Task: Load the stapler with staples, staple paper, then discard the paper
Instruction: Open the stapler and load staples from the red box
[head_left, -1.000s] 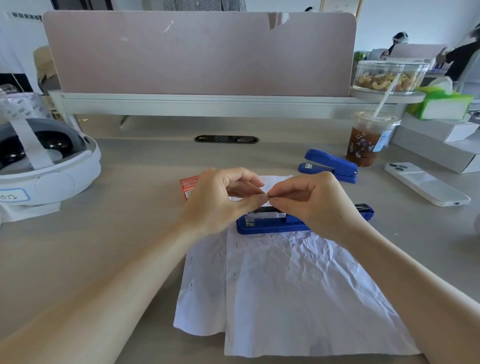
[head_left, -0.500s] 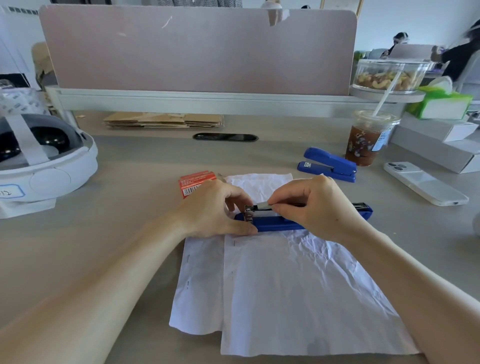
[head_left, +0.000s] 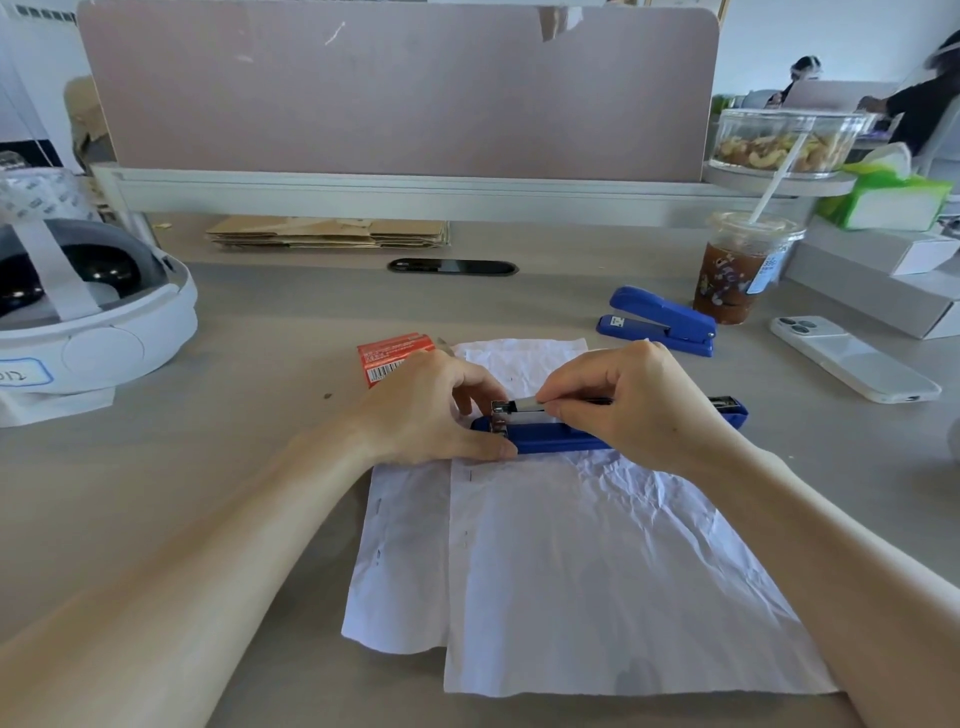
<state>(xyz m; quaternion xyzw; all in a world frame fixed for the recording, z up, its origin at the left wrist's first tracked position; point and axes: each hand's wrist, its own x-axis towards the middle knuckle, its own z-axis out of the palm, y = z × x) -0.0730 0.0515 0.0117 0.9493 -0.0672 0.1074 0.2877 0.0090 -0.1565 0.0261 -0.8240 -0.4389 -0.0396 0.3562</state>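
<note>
A blue stapler (head_left: 550, 439) lies opened flat across the top of crumpled white paper sheets (head_left: 587, 566) at the desk's middle. My left hand (head_left: 431, 410) steadies its front end, thumb pressed on the blue base by the metal magazine. My right hand (head_left: 628, 402) pinches a silver strip of staples (head_left: 524, 404) and holds it along the magazine channel. A red staple box (head_left: 387, 356) lies just behind my left hand.
A second, closed blue stapler (head_left: 660, 319) sits at the back right beside an iced drink cup (head_left: 740, 270). A white phone (head_left: 852, 364) lies right. A white headset (head_left: 78, 312) stands left. Flattened cardboard (head_left: 332, 233) lies under the divider (head_left: 395, 88).
Both hands came down from holding the staple strip in the air above the stapler. My left hand now rests on the stapler's front; my right lays the strip along the magazine.
</note>
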